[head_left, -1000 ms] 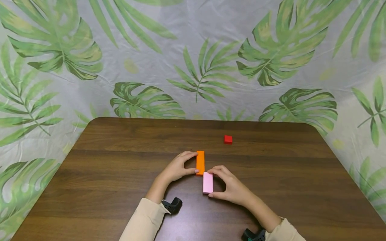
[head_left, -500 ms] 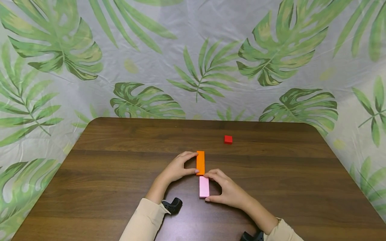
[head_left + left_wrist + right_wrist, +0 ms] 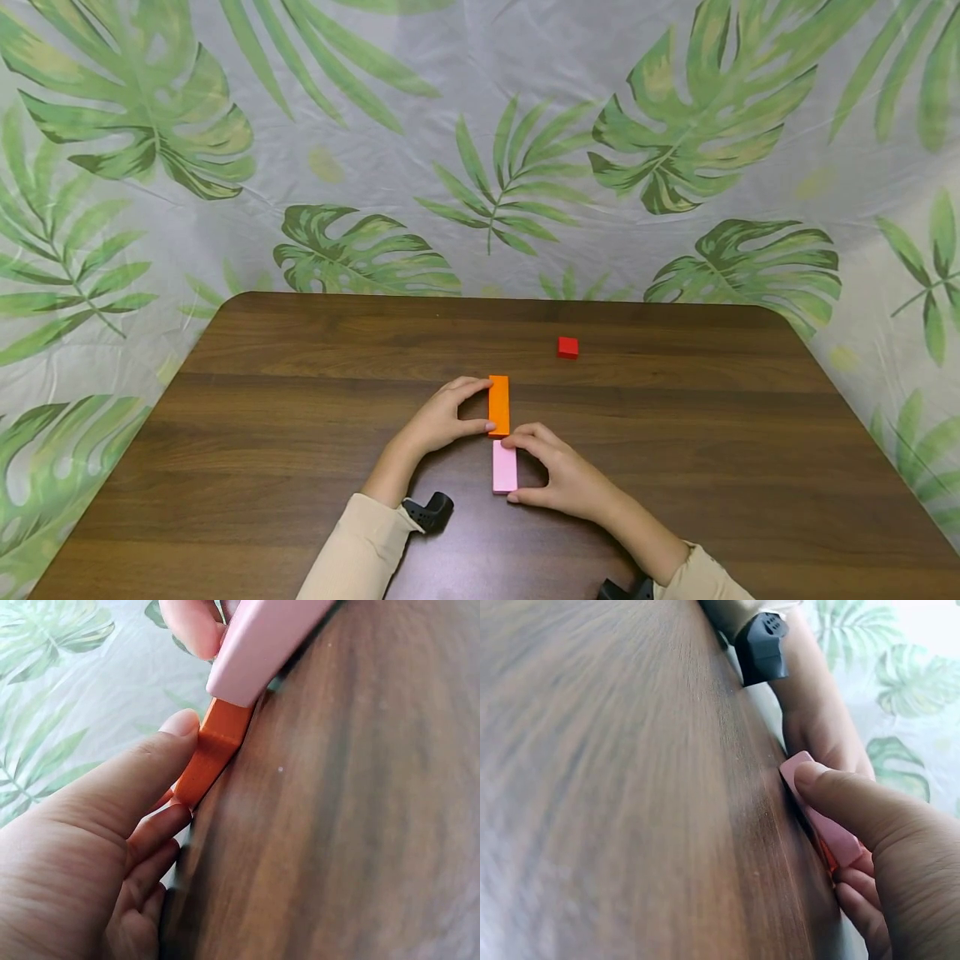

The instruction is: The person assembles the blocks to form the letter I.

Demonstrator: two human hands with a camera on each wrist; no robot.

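Note:
An orange rectangular block [image 3: 498, 406] lies lengthwise, pointing away from me, near the middle of the table. My left hand [image 3: 441, 419] holds it by its two ends, thumb at the near end and fingertips at the far one. Just in front of it is a pink rectangular block [image 3: 505, 468], nearly in line with the orange one. The right hand [image 3: 566, 477] grips this pink block [image 3: 829, 821] between the thumb at its near end and fingers at its far end. Whether the two blocks touch cannot be told.
A small red block [image 3: 567, 347] sits farther back, right of the orange one. The brown wooden table [image 3: 300, 467] runs back to a leaf-patterned cloth [image 3: 525, 50]. Each wrist wears a black device [image 3: 431, 512].
My right hand has brought the pink block left and slightly toward me, from beside the orange block's near corner to in front of its near end. The left hand has stayed still.

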